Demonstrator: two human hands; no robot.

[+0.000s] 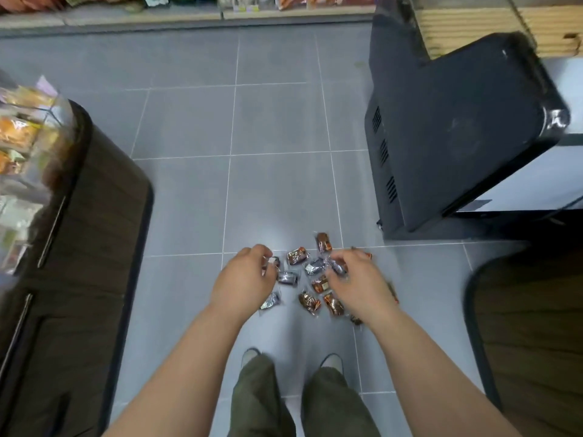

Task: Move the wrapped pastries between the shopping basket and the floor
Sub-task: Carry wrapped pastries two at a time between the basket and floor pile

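The wrapped pastries (296,255) lie scattered loose on the floor (277,190), just ahead of the person's shoes (331,362). They sit in the aisle between the dark cabinet (94,216) and the black unit (457,137), probably because both hands can reach them there. No shopping basket is in view. The person bends low with both forearms stretched down and wrists dropped. The left grip (249,275) is curled at the cluster's left edge and looks to pinch a dark packet (275,262). The right grip (356,282) is curled round a silvery packet (336,266) over the cluster's right side.
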